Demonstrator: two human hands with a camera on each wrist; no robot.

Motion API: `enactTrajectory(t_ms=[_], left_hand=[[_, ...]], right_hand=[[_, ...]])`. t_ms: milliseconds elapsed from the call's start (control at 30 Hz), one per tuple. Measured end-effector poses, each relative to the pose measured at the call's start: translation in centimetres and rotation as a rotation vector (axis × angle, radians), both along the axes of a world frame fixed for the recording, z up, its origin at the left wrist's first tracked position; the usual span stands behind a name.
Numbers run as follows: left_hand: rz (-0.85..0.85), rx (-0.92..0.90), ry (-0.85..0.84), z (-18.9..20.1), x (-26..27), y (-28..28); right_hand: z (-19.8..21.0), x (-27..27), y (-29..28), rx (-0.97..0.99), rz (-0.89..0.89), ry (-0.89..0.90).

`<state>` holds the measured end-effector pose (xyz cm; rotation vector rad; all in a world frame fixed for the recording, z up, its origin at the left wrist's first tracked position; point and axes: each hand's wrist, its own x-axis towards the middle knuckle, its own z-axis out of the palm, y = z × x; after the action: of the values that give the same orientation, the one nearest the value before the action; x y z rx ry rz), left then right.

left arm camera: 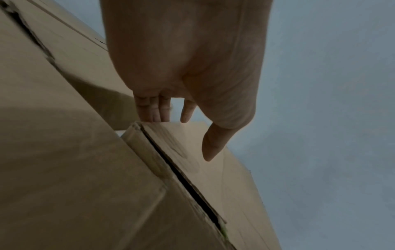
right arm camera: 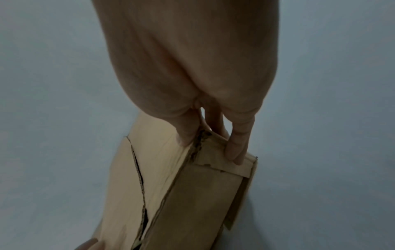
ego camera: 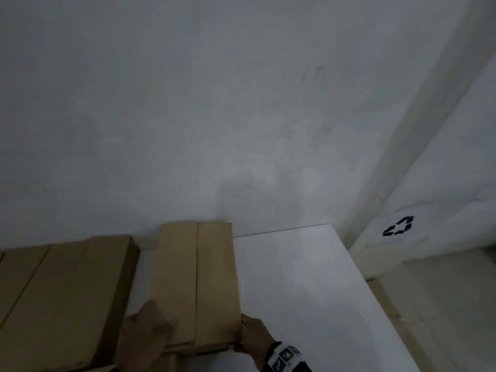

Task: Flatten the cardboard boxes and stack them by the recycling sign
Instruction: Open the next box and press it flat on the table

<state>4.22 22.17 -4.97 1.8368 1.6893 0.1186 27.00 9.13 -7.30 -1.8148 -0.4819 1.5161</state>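
A closed brown cardboard box point(ego camera: 196, 285) lies on the white table point(ego camera: 295, 277), its top seam running away from me. At its near left corner my left hand point(ego camera: 150, 331) touches it; in the left wrist view the straight fingers point(left arm camera: 153, 111) meet the box's point(left arm camera: 224, 177) edge and the thumb hangs over the top face. My right hand point(ego camera: 249, 334) grips the near right corner, with the thumb point(right arm camera: 186, 135) on one face of the box point(right arm camera: 192, 194) and the fingers point(right arm camera: 237, 148) on the adjoining face. The black recycling sign point(ego camera: 399, 226) is on the white panel at the right.
A larger brown box point(ego camera: 61, 291) lies on the table to the left, close to the held one. The grey wall point(ego camera: 241, 116) stands right behind both. Past the table's right edge is tiled floor point(ego camera: 442, 304), with a strip of cardboard point(ego camera: 386, 302) lying below the sign.
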Motion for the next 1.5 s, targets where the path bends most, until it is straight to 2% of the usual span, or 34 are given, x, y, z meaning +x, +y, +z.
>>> enactTrajectory(t_ms=[100,267,433,567,633,700,800,933,1033,1167,1367,1500], left_hand=[[0.031,-0.096,-0.071,2.6,4.9,-3.4],[-0.108,-0.151,-0.073,1.0,11.7,-9.3],[-0.216,-0.214,-0.086,0.5,16.5,-14.7],[-0.306,-0.204,-0.042,0.9,18.7,-18.2],[-0.326,-0.213,-0.006,1.2,19.1,-19.1],[-0.316,-0.209,-0.019,1.3,19.2,-19.4],[-0.304,-0.245,-0.07,1.5,19.1,-19.4],[-0.358,-0.235,-0.103,1.4,18.4,-18.9],[-0.392,-0.186,-0.133,1.3,17.8,-18.5],[-0.373,-0.133,-0.167,0.9,17.4,-18.3],[-0.35,-0.1,-0.229,0.6,16.5,-18.1],[-0.384,-0.083,-0.181,0.3,16.4,-17.7]], right_hand=[[1.4,3.6,-4.0,-0.04,-0.069,-0.011],[3.0,10.1,-10.3,-0.073,-0.193,0.004],[2.9,15.8,-15.8,-0.127,-0.166,-0.047],[2.2,18.3,-18.5,-0.181,-0.108,-0.108],[1.8,18.7,-19.1,-0.21,-0.074,-0.138],[1.7,18.6,-19.2,-0.191,0.0,-0.267],[2.2,18.0,-18.9,-0.067,0.112,-0.575],[3.4,16.4,-17.9,0.148,0.192,-0.78],[3.2,14.9,-17.1,0.144,0.469,-0.958],[3.1,13.7,-16.6,0.065,0.606,-1.11],[3.0,13.2,-17.5,0.149,0.643,-1.191],[3.4,12.8,-18.6,0.223,0.596,-1.299]])
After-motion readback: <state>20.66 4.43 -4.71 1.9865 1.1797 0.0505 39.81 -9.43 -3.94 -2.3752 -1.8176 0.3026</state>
